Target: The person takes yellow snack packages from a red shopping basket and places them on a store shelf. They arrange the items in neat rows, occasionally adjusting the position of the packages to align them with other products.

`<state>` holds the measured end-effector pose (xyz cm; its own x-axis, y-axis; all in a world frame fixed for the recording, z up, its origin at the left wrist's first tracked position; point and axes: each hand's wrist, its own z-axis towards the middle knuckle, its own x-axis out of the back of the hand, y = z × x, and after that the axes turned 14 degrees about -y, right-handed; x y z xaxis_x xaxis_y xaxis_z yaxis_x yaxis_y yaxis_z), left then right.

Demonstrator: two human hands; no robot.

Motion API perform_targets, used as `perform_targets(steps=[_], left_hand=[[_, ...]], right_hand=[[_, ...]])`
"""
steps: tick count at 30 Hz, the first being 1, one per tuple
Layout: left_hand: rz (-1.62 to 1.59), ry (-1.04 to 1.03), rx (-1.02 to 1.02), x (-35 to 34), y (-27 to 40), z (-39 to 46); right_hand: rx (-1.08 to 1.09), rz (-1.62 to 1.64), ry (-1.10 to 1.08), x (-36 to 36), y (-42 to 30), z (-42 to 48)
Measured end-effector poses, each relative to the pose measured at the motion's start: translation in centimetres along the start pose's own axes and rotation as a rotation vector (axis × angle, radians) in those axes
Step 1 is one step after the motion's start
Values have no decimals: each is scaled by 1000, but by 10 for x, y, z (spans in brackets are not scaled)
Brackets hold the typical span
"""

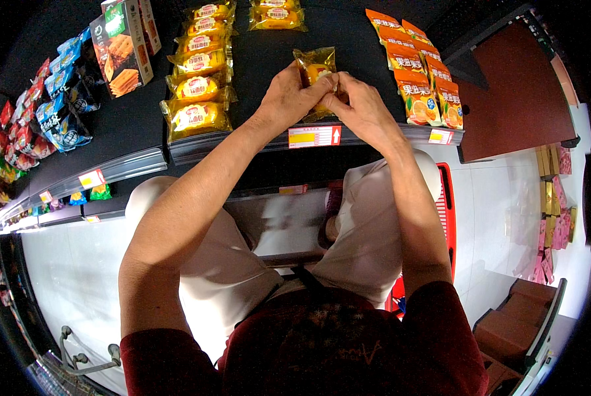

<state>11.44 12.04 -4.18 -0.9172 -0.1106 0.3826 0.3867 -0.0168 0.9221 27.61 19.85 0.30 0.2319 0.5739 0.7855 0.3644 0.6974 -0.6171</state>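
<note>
Both my hands meet on a single clear-wrapped bread packet (319, 69) at the shelf's front edge. My left hand (295, 91) grips its left side, thumb laid across the front. From the right, my right hand (359, 101) pinches the wrapper, and its fingertips touch my left thumb. The hands cover much of the packet's middle and lower part. Left of them, a row of similar yellow bread packets (196, 116) runs back along the black shelf (266, 64). Two more bread packets (275, 19) lie farther back.
Orange pouches (414, 99) stand in two rows at right. To the left are cracker boxes (122, 54) and blue snack bags (60, 123). Price tags (315, 136) line the shelf edge. A red basket (445, 213) is beside my right leg; brown cartons (513, 321) stand lower right.
</note>
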Motion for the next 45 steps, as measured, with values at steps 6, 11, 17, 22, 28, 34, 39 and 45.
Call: perform_targets(steps=[6, 11, 17, 22, 28, 34, 39, 45], left_hand=[[-25, 13, -16, -1, -1, 0], [-23, 5, 53, 0, 9, -2], [-44, 37, 28, -1, 2, -4], [-27, 47, 4, -2, 2, -3], [14, 54, -35, -3, 7, -6], [-1, 35, -47, -3, -1, -2], [30, 52, -44, -4, -2, -2], [43, 56, -37, -4, 0, -3]], right_hand=[[-5, 8, -14, 0, 2, 1], [15, -37, -4, -1, 9, 2], [-21, -36, -24, -1, 3, 2], [11, -35, 3, -3, 8, 2], [-2, -74, -7, -2, 7, 1], [8, -64, -4, -3, 9, 2], [27, -64, 12, -3, 8, 2], [4, -58, -4, -2, 6, 2]])
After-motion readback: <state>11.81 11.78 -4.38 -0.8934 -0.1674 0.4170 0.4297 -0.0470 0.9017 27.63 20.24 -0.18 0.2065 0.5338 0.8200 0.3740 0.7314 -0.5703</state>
